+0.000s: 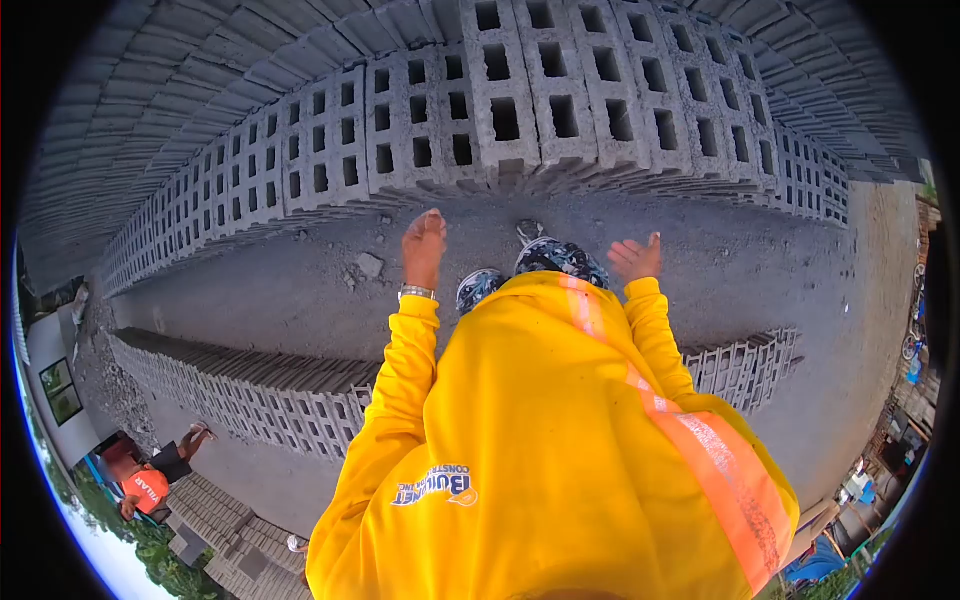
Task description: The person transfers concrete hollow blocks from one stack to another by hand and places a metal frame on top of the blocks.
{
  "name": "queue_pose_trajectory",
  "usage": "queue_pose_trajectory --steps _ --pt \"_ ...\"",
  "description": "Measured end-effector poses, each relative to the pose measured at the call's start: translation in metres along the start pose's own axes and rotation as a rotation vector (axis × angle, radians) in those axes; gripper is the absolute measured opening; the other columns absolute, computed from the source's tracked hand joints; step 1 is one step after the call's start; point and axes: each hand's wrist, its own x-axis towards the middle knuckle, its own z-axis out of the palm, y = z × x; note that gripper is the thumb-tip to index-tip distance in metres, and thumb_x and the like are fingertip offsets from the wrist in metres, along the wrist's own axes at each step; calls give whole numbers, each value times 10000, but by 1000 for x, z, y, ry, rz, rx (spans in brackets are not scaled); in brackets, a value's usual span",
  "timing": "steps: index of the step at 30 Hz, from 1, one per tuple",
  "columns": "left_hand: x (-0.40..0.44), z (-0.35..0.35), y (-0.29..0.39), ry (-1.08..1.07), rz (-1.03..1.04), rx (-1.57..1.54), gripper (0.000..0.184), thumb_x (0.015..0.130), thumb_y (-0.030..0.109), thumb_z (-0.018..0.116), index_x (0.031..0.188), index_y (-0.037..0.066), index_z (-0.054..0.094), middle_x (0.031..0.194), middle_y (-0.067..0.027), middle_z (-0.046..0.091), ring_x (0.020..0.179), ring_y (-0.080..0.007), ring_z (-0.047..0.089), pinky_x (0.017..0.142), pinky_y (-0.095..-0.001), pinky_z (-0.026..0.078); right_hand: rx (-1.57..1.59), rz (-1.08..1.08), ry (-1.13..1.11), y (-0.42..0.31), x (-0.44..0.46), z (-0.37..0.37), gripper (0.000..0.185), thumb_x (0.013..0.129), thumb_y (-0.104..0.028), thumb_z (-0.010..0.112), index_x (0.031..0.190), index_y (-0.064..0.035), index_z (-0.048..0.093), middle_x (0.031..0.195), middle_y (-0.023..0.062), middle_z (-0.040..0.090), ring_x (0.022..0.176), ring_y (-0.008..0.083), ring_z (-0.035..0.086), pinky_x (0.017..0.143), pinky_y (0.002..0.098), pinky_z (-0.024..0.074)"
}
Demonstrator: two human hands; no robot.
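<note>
My left hand, with a metal-banded watch at the wrist, is raised in front of me, its fingers loosely bent and nothing visible in them. On the other side my right hand is spread with the thumb up and holds nothing. Both hands are apart from the stacked grey concrete hollow blocks ahead, whose rectangular holes face me. Yellow long sleeves cover my arms. Below the hands, my shoes are on the dusty ground.
A lower row of hollow blocks runs behind me. A broken lump of concrete lies on the ground to the left. At the lower left, a person in an orange shirt is near more stacked blocks.
</note>
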Motion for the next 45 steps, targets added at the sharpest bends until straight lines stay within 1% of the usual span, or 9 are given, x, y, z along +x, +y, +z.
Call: queue_pose_trajectory --steps 12,19,21,25,27,31,33,39,45 --pt "8 96 57 -88 41 -66 605 947 487 564 1332 21 543 1259 -166 617 1130 -280 618 880 -375 509 547 158 -568 -48 -13 162 1214 806 -870 258 1489 124 117 1560 296 176 1459 441 167 1187 527 137" --pt "44 26 -84 135 -63 155 478 917 403 597 1211 29 640 984 -101 672 861 -205 638 714 -354 514 511 164 -641 -48 -8 153 1163 833 -851 223 1497 100 125 1562 277 202 1430 458 248 1182 533 155" --pt "43 -11 -160 263 -160 310 481 906 364 583 1101 -67 674 1077 -244 694 1047 -365 661 886 -389 495 412 187 -642 -54 -17 147 1119 850 -836 215 1465 99 237 1486 287 345 1359 444 379 1151 517 241" --pt "-5 -90 -263 333 -434 371 471 887 383 598 1036 -52 702 1055 -274 679 1033 -410 656 888 -437 497 -33 125 -825 -61 -36 115 1017 891 -791 232 1335 90 477 1213 283 620 1146 371 611 1009 463 428" --pt "-44 -117 -272 164 -315 744 511 901 412 554 1034 -62 694 1065 -283 669 1026 -422 651 901 -442 498 -324 -97 -557 -70 -82 123 900 933 -727 270 1231 63 582 1044 233 699 1018 303 672 883 399 489" --pt "-96 -137 -318 306 -386 759 563 928 452 474 1048 -55 686 1119 -276 650 1075 -423 621 949 -454 476 -838 -1339 -534 -79 -105 180 575 1023 -473 362 1331 -29 556 1255 178 636 1176 303 598 1010 383 407" --pt "-118 -127 -298 339 -543 577 578 940 461 442 1060 -52 680 1150 -266 639 1106 -419 603 975 -457 462 -1157 -1721 -474 -87 -100 220 514 1021 -421 398 1390 -87 524 1426 157 510 1324 322 471 1098 434 316" --pt "-135 -114 -264 468 -416 382 540 941 446 471 1090 -28 684 1180 -247 636 1143 -411 586 993 -449 453 -1774 -2124 -298 -82 -27 315 558 1016 -457 379 1468 -131 423 1573 92 316 1434 319 308 1122 519 271" --pt "-160 -118 -227 584 -336 206 472 941 403 493 1093 5 696 1187 -229 641 1152 -407 579 1004 -430 443 -2057 -1958 -54 -141 -4 336 590 1016 -513 300 1531 -224 310 1599 40 266 1456 280 276 1122 561 267"
